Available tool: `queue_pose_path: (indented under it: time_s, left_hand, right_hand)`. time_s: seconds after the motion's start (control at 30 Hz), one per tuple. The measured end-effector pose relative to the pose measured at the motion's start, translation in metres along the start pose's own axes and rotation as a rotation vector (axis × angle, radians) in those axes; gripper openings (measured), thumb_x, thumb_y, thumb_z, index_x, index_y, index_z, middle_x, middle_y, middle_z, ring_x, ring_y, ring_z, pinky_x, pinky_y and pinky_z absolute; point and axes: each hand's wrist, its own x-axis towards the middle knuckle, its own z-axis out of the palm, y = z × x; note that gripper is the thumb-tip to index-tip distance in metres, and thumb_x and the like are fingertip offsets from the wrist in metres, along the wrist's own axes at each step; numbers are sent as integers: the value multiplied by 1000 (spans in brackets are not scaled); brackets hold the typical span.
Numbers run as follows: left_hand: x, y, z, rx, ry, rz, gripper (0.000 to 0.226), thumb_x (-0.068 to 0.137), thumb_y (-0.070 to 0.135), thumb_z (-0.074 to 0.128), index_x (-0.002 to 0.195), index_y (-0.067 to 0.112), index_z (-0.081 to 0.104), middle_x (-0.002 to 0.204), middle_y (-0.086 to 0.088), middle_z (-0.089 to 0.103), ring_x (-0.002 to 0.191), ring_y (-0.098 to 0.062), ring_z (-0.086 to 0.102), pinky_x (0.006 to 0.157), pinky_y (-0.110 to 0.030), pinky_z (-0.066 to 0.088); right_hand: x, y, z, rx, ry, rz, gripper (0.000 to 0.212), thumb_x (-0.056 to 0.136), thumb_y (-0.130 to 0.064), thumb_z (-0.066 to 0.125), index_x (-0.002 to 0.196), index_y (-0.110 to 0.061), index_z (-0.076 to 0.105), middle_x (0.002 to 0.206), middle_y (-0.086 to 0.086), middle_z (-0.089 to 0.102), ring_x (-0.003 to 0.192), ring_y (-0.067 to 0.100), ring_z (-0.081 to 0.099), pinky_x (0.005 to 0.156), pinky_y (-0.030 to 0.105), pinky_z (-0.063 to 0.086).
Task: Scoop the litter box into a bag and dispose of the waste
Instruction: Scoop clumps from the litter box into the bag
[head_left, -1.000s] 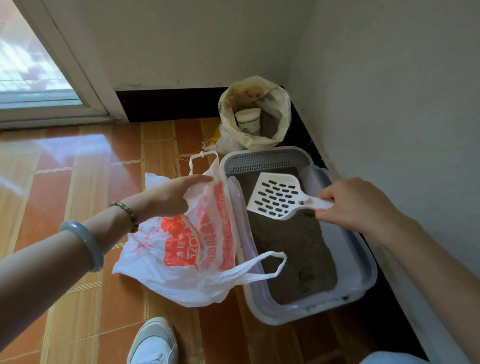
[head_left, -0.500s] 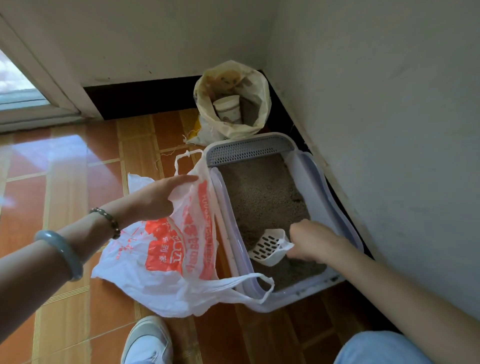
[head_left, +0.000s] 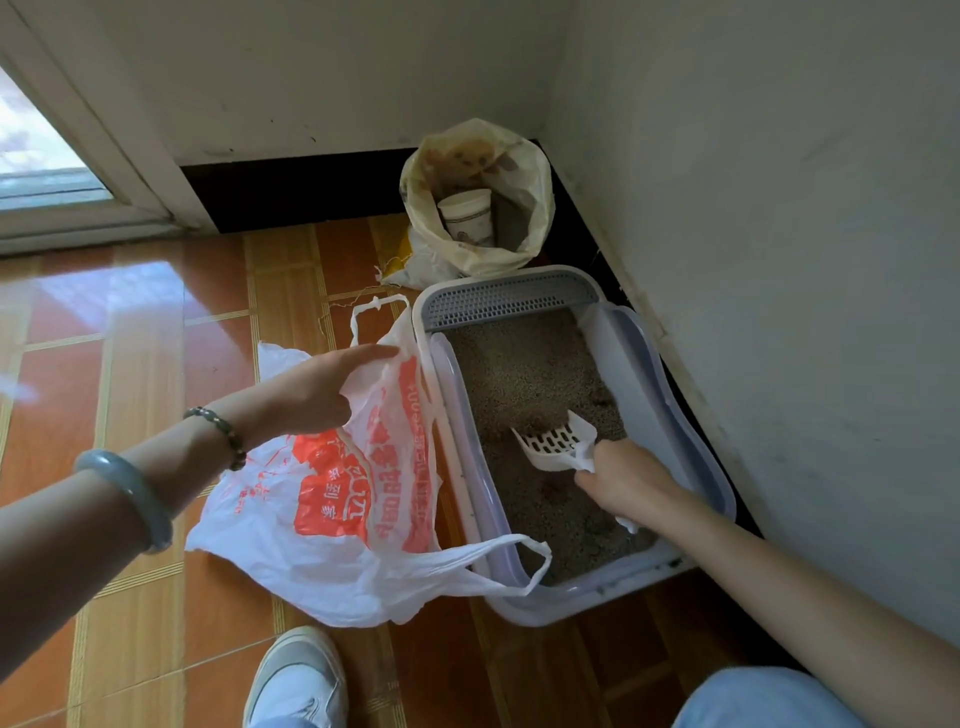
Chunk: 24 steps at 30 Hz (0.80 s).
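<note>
Head camera view: a person crouches in a room corner, the right hand (head_left: 628, 483) curled around the handle of a white slotted scoop (head_left: 553, 447), whose blade digs into the grey-brown litter (head_left: 524, 369) just ahead of that hand's knuckles. The litter box (head_left: 691, 415), a pale lavender tray with a grey grille (head_left: 509, 299) at its far end, sits on the floor beneath the right hand and runs along the white wall (head_left: 779, 260). The left hand (head_left: 317, 395) pinches the upper rim of a white plastic bag (head_left: 332, 519) with red print, fingers laid over the edge and thumb underneath, holding its mouth up. The bag hangs below that hand, between the two hands, touching the near-side wall of the box; one handle loop drapes over the box's near corner. The left forearm carries a pale bangle (head_left: 132, 493) and a bead bracelet (head_left: 218, 434). Beyond both hands, past the box's far end, a yellowed sack (head_left: 524, 171) stands open with a white cup (head_left: 467, 215) inside. A light shoe (head_left: 298, 680) rests on the orange tiled floor (head_left: 156, 364) below the bag.
</note>
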Motion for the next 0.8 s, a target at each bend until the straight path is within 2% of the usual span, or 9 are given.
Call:
queue_pose_path:
  time_s: [0.07,0.13,0.2,0.3,0.47,0.53,0.67,0.8]
  left_hand:
    - [0,0,0,-4,-8,4,82,80,-21,44,140,33,35,128,1,46,98,-22,60,54,-35,57]
    - [1,0,1,-13,-18,5,82,80,-22,44,141,32,34,131,0,45,99,-22,58,49,-26,54]
    - [2,0,2,-30,-29,-1,81,81,-21,43,141,32,34,127,2,46,96,-21,58,45,-19,49]
    - [2,1,2,-22,-34,5,82,81,-21,44,141,33,34,124,5,45,97,-21,58,47,-20,50]
    - [-1,-1,2,-12,-40,5,84,80,-22,42,141,34,32,122,5,44,92,-18,60,47,-24,52]
    - [-3,-2,2,-8,-52,8,84,80,-21,43,142,35,31,123,6,44,96,-19,60,51,-26,55]
    - [-4,-2,0,-23,-62,9,81,82,-19,45,142,34,31,129,1,47,101,-21,59,51,-24,54]
    - [-3,-2,-4,-20,-27,20,83,80,-21,43,143,32,31,140,-4,44,114,-23,55,52,-22,55]
  right_hand:
    - [3,2,-1,-34,-2,-4,18,91,-28,48,85,-13,54,78,2,53,71,19,54,53,26,37]
    - [8,7,2,-12,-12,-1,19,92,-28,47,78,-14,49,72,-1,49,70,19,52,51,26,36]
    - [15,11,8,27,-19,-7,20,94,-28,45,85,-12,53,72,0,50,71,20,54,54,29,38]
    - [26,11,18,109,-24,-1,24,95,-29,44,99,-8,55,84,5,55,74,22,55,61,30,41]
    - [42,-5,21,195,0,-10,26,97,-31,42,103,-9,53,89,4,53,76,20,52,64,30,39]
    - [44,-7,22,243,25,-18,22,97,-30,42,100,-10,51,87,4,53,74,19,52,62,30,38]
    - [39,-8,28,372,119,-70,21,97,-29,42,84,-13,46,74,3,54,60,15,49,49,27,33]
    - [31,-5,29,426,235,-159,20,96,-28,45,83,-12,49,67,-1,50,54,11,46,47,24,32]
